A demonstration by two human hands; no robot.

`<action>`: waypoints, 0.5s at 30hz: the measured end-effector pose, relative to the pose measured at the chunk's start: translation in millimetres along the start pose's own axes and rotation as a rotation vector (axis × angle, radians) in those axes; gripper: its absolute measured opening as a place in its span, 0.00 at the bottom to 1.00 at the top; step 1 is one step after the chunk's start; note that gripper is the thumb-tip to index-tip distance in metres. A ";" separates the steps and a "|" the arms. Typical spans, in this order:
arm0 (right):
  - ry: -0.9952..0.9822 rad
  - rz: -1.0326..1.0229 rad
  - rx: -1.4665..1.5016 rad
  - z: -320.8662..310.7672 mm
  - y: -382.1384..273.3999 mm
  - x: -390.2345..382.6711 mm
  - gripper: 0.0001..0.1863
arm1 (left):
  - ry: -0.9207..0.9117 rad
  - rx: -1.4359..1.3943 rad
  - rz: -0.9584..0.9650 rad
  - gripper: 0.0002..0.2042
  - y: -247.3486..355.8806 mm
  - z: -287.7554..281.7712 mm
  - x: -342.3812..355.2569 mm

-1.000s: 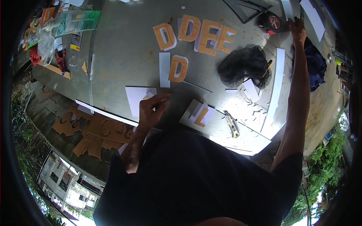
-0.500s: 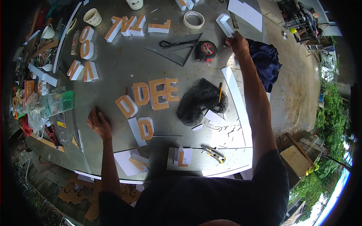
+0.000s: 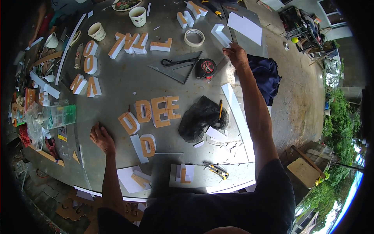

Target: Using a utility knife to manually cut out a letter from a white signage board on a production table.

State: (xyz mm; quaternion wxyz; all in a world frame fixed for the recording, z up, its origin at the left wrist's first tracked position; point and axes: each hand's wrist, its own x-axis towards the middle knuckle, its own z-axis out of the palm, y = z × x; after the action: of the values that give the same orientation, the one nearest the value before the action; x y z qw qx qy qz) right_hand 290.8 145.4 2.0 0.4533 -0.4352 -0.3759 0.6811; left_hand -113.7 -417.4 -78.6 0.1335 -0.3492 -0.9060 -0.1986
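White strip's edge borders right hand, grip unclear; spread left hand has room.

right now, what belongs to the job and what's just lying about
Probably the job's: white piece by the right hand, letters, nearer cutter, tape measure, pencil.
Probably just lying about: mugs, navy cloth, black net, plastic bag.

glare: tabletop, lower right | sky: blown-out | shadow: before torso | rim: black, bent edges
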 end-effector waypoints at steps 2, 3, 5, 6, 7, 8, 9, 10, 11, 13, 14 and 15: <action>-0.011 -0.117 -0.105 4.9 -25.8 -2.8 0.26 | -0.005 -0.016 -0.024 0.16 6.1 4.6 -2.0; -0.019 -0.196 -0.176 2.2 -44.1 -1.6 0.27 | -0.032 -0.013 -0.045 0.16 12.2 9.6 -1.3; -0.072 -0.298 -0.248 33.1 -74.5 -13.1 0.27 | -0.017 0.001 -0.064 0.17 2.5 3.7 -3.6; -0.041 -0.435 -0.348 39.7 -95.6 -14.0 0.28 | -0.023 0.002 -0.067 0.17 4.9 5.5 -3.2; -0.008 -0.568 -0.447 44.8 -116.1 -17.2 0.28 | -0.030 0.005 -0.070 0.17 7.3 6.8 -2.8; 0.059 -0.607 -0.597 56.9 -139.8 -25.3 0.28 | -0.017 -0.005 -0.075 0.17 5.4 5.6 -2.5; 0.138 -0.663 -0.712 70.6 -160.8 -25.7 0.27 | -0.035 0.006 -0.094 0.17 3.1 4.7 -2.5; 0.190 -0.716 -0.819 88.3 -180.7 -35.0 0.26 | -0.054 0.021 -0.115 0.17 0.5 1.8 -4.4; 0.251 -0.772 -0.929 100.0 -201.0 -42.7 0.25 | -0.044 0.011 -0.118 0.17 1.7 0.9 -5.5; 0.306 -0.872 -1.010 112.5 -237.2 -47.3 0.24 | -0.056 0.024 -0.122 0.18 7.1 2.0 -2.9; 0.361 -0.953 -1.093 113.1 -254.7 -43.8 0.23 | -0.049 0.010 -0.122 0.18 10.8 4.5 -1.2; 0.369 -0.994 -1.078 113.7 -268.5 -40.8 0.22 | -0.049 0.000 -0.113 0.18 14.2 7.0 0.3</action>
State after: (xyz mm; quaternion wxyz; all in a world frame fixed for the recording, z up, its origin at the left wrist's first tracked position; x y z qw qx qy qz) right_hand 271.2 175.8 294.2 0.4871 -0.4827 -0.7270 0.0344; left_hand -105.0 -404.5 -80.9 0.1000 -0.3023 -0.9272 -0.1970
